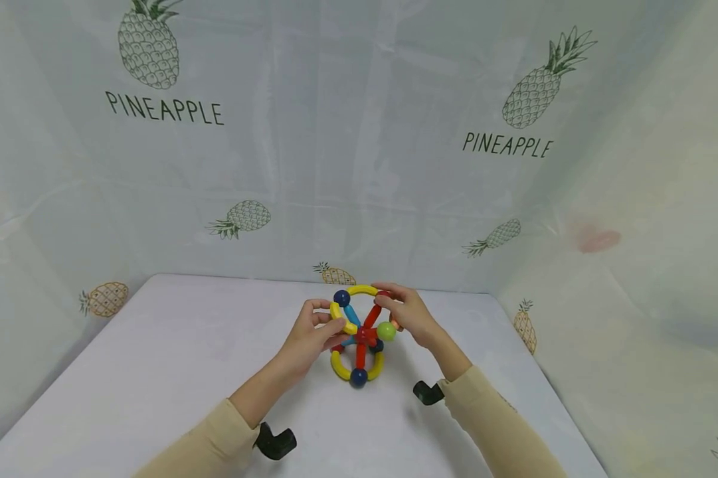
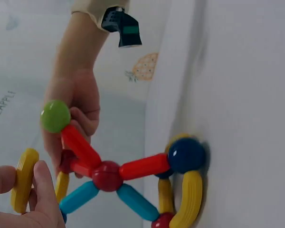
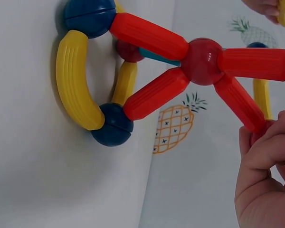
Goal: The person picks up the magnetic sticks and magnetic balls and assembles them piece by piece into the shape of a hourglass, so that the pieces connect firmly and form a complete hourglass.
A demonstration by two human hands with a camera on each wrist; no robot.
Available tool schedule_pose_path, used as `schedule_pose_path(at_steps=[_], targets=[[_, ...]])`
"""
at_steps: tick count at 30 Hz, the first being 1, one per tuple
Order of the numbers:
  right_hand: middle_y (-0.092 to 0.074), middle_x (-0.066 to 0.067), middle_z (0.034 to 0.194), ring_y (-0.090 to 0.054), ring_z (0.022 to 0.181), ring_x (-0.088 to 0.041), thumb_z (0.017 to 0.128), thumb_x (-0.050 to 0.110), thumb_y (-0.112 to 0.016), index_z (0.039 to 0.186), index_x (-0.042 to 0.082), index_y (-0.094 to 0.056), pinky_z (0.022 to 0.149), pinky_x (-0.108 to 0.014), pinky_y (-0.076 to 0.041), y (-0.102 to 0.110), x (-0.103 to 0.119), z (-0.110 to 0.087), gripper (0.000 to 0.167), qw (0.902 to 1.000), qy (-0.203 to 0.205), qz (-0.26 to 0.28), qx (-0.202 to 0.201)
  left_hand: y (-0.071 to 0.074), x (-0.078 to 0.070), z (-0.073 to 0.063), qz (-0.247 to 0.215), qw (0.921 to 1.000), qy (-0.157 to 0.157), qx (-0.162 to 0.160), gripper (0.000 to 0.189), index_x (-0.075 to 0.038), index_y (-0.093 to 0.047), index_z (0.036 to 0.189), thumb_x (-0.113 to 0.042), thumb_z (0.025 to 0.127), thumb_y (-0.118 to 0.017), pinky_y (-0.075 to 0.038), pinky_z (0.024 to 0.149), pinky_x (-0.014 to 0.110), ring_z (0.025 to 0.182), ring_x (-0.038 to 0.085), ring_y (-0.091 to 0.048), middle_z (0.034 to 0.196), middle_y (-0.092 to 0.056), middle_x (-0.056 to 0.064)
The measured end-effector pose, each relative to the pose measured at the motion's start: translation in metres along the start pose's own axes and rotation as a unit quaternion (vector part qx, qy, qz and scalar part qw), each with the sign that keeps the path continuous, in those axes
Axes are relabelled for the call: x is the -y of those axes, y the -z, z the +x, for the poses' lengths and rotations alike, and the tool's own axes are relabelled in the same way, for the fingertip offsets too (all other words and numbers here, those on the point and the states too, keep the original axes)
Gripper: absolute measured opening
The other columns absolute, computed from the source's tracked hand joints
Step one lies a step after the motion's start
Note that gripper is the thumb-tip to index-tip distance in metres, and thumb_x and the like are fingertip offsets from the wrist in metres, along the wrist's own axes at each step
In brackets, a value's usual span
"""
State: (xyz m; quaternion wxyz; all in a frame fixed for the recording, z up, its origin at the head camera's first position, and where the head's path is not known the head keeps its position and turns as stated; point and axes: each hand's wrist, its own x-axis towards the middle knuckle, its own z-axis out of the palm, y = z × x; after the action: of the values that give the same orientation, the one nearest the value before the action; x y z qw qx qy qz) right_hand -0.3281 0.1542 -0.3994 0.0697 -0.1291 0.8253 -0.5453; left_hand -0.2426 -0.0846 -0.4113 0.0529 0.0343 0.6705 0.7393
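A magnetic ball-and-stick model [image 1: 362,356] stands on the table on a ring of curved yellow sticks joined by blue and red balls. From its central red ball [image 2: 108,175], straight red and light-blue sticks spread down and up; a green ball [image 2: 55,116] tips one red stick. My left hand [image 1: 311,332] pinches a curved yellow stick [image 2: 24,180] between thumb and fingers, beside the model's upper left. With its fingers around a red ball [image 3: 259,135] at the upper right, my right hand [image 1: 415,315] holds the model. Another yellow stick [image 1: 361,290] links that ball to a dark blue ball [image 1: 342,298].
The white table [image 1: 215,345] runs back to a pale curtain [image 1: 347,166] printed with pineapples, which also hangs along the sides. A dark wrist-worn device [image 1: 277,443] hangs below the left cuff, and another device [image 1: 428,393] below the right.
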Motion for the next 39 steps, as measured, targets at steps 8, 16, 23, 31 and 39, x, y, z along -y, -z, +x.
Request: schedule_pose_path(at_steps=[8,16,23,31,39], targets=[[-0.065,-0.014,0.125,-0.048,0.054,-0.016,0.106,0.027,-0.065,0.146,0.025,-0.065,0.051,-0.022,-0.044,-0.001,0.0,-0.002,0.04,1.0,0.003,0.0,-0.005,0.002,0.009,0.008,-0.006,0.9995,0.01,-0.028,0.053,-0.013,-0.035,0.152,-0.021,0.108,-0.064,-0.06,0.098,0.032,0.102,0.022,-0.074,0.124,-0.059,0.018],[-0.065,-0.015,0.125,-0.048,0.053,-0.016,0.106,0.028,-0.065,0.147,0.024,-0.064,0.051,-0.023,-0.043,0.0,-0.001,-0.001,0.041,1.0,0.006,-0.003,-0.004,0.011,0.014,0.018,0.016,0.9993,0.03,-0.014,0.06,-0.019,-0.038,0.16,-0.022,0.107,-0.065,-0.061,0.097,0.032,0.101,0.022,-0.071,0.124,-0.065,0.017],[-0.066,-0.014,0.124,-0.047,0.052,-0.017,0.106,0.029,-0.066,0.146,0.025,-0.065,0.05,-0.023,-0.043,-0.001,-0.001,0.0,0.04,1.0,0.005,-0.002,-0.006,0.016,0.011,0.021,-0.001,0.9988,0.043,0.025,0.066,-0.023,-0.034,0.166,-0.022,0.107,-0.063,-0.061,0.095,0.03,0.1,0.022,-0.07,0.123,-0.06,0.017],[-0.066,-0.013,0.125,-0.048,0.055,-0.018,0.106,0.03,-0.065,0.148,0.025,-0.064,0.052,-0.023,-0.044,-0.001,0.002,-0.005,0.042,1.0,-0.002,0.0,-0.001,0.015,0.006,0.024,-0.011,0.9964,0.057,0.062,0.066,-0.021,-0.032,0.163,-0.023,0.106,-0.066,-0.06,0.098,0.031,0.102,0.024,-0.07,0.12,-0.059,0.016],[-0.064,-0.016,0.134,-0.054,0.061,-0.017,0.109,0.03,-0.061,0.158,0.015,-0.05,0.068,-0.025,-0.054,0.013,0.007,-0.014,0.053,0.9985,-0.014,0.016,0.05,0.02,0.004,0.03,0.003,0.9941,0.062,0.088,0.073,-0.025,-0.026,0.166,-0.02,0.105,-0.067,-0.061,0.096,0.031,0.101,0.022,-0.07,0.118,-0.06,0.016]])
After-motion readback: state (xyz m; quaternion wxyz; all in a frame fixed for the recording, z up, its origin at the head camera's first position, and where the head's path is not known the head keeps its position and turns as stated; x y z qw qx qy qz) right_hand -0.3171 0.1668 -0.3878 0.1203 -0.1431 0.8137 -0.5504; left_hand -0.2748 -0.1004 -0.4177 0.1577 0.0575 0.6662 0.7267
